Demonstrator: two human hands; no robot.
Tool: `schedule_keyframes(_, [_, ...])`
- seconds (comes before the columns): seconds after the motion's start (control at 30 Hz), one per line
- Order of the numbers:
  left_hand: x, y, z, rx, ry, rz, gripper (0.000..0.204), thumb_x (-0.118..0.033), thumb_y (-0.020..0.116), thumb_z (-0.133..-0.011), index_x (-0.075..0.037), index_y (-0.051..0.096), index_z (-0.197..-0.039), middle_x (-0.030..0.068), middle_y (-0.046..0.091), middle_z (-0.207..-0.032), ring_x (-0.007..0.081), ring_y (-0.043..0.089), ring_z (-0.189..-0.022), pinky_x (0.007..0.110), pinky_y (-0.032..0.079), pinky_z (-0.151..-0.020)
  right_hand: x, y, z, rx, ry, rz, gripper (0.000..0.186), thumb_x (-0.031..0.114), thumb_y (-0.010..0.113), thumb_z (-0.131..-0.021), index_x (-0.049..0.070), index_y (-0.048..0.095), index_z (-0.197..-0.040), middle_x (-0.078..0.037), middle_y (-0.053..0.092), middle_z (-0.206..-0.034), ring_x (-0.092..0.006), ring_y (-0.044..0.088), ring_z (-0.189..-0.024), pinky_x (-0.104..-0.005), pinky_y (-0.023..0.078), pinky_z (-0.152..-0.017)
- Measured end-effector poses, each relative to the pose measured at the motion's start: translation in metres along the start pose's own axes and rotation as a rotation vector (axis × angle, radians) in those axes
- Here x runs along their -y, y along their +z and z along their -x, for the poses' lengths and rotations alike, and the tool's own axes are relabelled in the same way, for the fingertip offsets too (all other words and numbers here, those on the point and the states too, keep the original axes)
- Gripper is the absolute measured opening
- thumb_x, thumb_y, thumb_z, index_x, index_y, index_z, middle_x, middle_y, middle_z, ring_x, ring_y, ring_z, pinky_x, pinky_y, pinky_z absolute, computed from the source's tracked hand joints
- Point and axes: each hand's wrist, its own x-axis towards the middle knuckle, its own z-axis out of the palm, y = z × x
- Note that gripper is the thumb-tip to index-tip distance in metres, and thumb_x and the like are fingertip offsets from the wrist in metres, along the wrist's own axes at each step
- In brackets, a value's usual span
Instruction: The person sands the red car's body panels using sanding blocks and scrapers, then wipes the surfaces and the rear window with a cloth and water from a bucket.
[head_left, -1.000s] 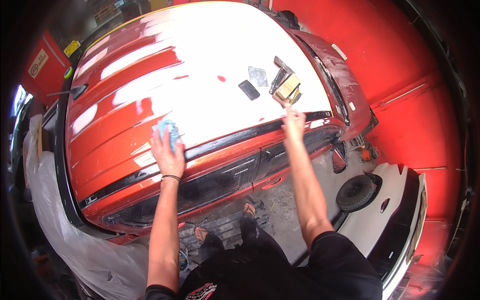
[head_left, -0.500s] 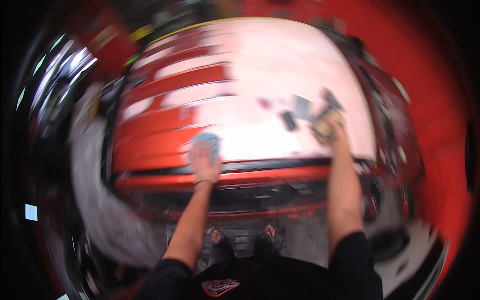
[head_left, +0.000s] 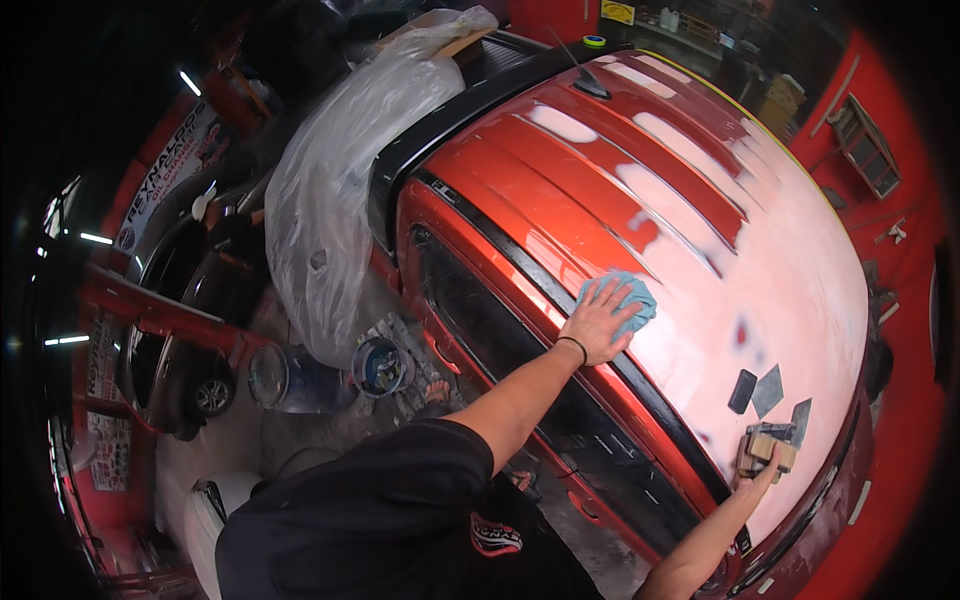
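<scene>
My left hand (head_left: 598,322) lies with its fingers spread on a crumpled blue cloth (head_left: 636,303), near the side edge of the car roof (head_left: 545,240). The cloth rests where orange-red paint meets a pale pink sanded area. At the lower right, my right hand (head_left: 768,474) has its fingers around tan sanding blocks (head_left: 785,452) on the pale part of the roof; how many it grips is partly hidden. Dark grey sheets, likely sandpaper (head_left: 768,391), and a dark rectangular piece (head_left: 742,391) lie beside them.
Side windows (head_left: 480,320) run below the roof edge. Crumpled plastic sheeting (head_left: 330,180) covers something at the left. A bucket (head_left: 382,366) and a blue drum (head_left: 315,378) stand on the floor. An antenna (head_left: 590,85) rises from the far roof. Another dark car (head_left: 190,350) is parked further left.
The view has swung left, so the car now lies diagonally and the picture is sharper. My left hand stays on the cloth, my right hand at the blocks.
</scene>
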Motion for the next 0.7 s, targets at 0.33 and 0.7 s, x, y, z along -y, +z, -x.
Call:
schedule_keyframes(0.33, [0.016, 0.004, -0.008, 0.028, 0.047, 0.147, 0.055, -0.029, 0.064, -0.098, -0.017, 0.056, -0.151, 0.0138, 0.043, -0.165, 0.0349, 0.027, -0.16, 0.057, 0.013, -0.132, -0.051, 0.046, 0.127, 0.003, -0.161, 0.173, 0.065, 0.045, 0.083, -0.089, 0.012, 0.06, -0.14, -0.007, 0.069, -0.129, -0.0263, 0.071, -0.108, -0.0416, 0.066, -0.086])
schedule_keyframes(0.7, [0.197, -0.071, 0.082, -0.036, 0.231, 0.505, 0.055, 0.003, 0.066, -0.082, -0.014, 0.066, -0.134, 0.0112, 0.057, -0.151, 0.0315, 0.044, -0.151, 0.047, 0.031, -0.128, -0.202, 0.315, 0.305, 0.477, 0.106, 0.73, 0.064, 0.033, 0.08, -0.09, -0.001, 0.055, -0.139, -0.012, 0.071, -0.118, -0.0258, 0.073, -0.102, -0.0418, 0.061, -0.09])
